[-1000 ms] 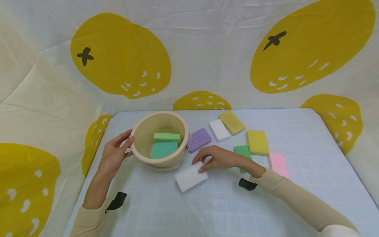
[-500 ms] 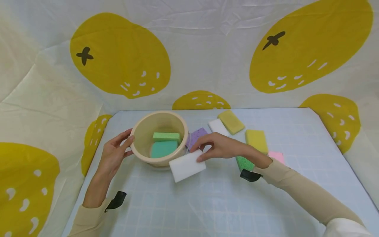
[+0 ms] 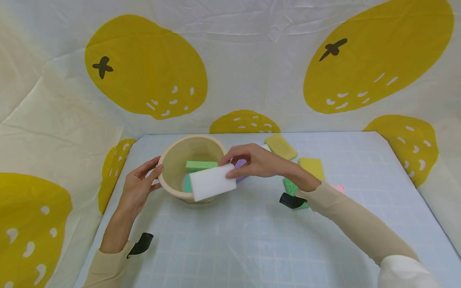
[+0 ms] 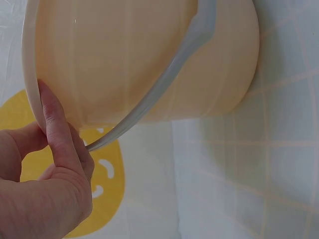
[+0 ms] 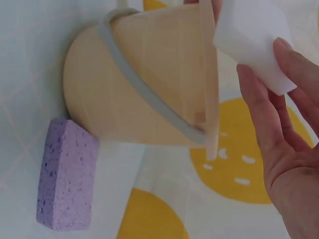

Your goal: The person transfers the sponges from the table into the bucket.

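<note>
My right hand (image 3: 253, 161) pinches a white sponge (image 3: 212, 183) by its right end, between thumb and fingers. In the head view the sponge overlaps the near right rim of a cream bucket (image 3: 171, 160); the right wrist view has the white sponge (image 5: 254, 40) just beyond the bucket's rim. My left hand (image 3: 138, 186) pinches the bucket's left rim, thumb on one side and fingers on the other, as the left wrist view shows at the rim (image 4: 31, 64). Inside the bucket lie a light green sponge (image 3: 201, 165) and a teal sponge (image 3: 187, 184), partly hidden by the white one.
A purple sponge (image 5: 70, 174) lies against the bucket's right side. Further right on the table are two yellow sponges (image 3: 281, 146) (image 3: 311, 168), a green sponge (image 3: 289, 186) and a pink sponge (image 3: 339, 188), partly behind the right arm. The bucket's grey handle (image 4: 164, 82) hangs down.
My right hand has lifted the white sponge off the table and carried it up and left to the bucket's rim. The left hand and bucket have stayed in place.
</note>
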The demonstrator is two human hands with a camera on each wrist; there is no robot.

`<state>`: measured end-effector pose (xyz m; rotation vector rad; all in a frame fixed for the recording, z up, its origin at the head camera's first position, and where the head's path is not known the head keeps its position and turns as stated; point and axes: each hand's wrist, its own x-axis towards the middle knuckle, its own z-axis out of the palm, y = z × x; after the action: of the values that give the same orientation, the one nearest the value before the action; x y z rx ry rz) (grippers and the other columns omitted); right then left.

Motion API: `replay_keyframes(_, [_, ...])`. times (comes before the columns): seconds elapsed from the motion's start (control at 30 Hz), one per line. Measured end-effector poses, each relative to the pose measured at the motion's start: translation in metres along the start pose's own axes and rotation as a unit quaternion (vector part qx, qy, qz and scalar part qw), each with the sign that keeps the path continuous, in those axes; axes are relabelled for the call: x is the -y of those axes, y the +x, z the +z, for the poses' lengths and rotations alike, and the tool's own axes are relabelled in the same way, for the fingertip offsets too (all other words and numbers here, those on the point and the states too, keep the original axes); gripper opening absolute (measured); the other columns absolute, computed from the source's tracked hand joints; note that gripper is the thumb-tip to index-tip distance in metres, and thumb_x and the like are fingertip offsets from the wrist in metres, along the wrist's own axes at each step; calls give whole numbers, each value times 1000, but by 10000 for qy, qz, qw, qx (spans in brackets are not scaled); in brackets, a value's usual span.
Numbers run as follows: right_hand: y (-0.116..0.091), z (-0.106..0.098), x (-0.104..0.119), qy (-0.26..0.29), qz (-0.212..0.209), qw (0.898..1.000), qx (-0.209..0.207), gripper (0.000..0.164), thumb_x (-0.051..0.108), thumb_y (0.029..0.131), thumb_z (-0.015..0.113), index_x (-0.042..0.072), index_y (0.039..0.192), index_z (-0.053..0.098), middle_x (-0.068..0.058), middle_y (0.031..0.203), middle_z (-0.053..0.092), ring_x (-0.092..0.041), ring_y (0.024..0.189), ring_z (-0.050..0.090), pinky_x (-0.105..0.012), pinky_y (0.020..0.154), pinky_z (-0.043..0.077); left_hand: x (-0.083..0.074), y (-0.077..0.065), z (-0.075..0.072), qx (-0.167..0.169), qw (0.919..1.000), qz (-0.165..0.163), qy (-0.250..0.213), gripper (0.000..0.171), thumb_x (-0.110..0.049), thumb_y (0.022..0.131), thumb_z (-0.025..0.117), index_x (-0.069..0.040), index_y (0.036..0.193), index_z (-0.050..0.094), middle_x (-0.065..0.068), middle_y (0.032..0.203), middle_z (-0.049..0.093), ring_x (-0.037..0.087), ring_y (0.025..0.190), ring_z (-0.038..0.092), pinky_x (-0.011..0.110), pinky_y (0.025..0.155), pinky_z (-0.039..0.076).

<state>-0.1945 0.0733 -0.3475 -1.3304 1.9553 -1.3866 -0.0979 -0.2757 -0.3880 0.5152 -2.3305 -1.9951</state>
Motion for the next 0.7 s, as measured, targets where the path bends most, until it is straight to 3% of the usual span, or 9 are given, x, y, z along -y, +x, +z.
replay_keyframes(0.17, [18, 3, 0, 130, -81, 9995, -286, 28, 8, 89, 82, 7, 116, 75, -2, 111, 71, -21, 98, 67, -37, 80, 63, 1, 0, -1, -20, 10000, -14, 39, 62, -35, 97, 72, -9, 150, 53, 8, 149, 52, 11, 100, 61, 24, 80, 60])
replay_keyframes(0.37, [35, 5, 1, -273, 143, 9974, -650, 29, 12, 90, 81, 6, 118, 74, 0, 113, 71, -17, 97, 64, -32, 80, 60, 0, 0, 0, -37, 10000, -27, 88, 62, -36, 97, 72, -10, 150, 53, 10, 151, 50, 12, 100, 61, 24, 80, 60])
replay_keyframes(0.7, [58, 13, -15, -532, 193, 9955, -758, 30, 11, 89, 82, 2, 116, 74, -6, 112, 73, -19, 96, 68, -38, 90, 58, 1, 2, 0, -10, 10000, -14, 15, 63, -37, 97, 72, -10, 150, 53, 10, 151, 50, 12, 100, 61, 24, 80, 60])
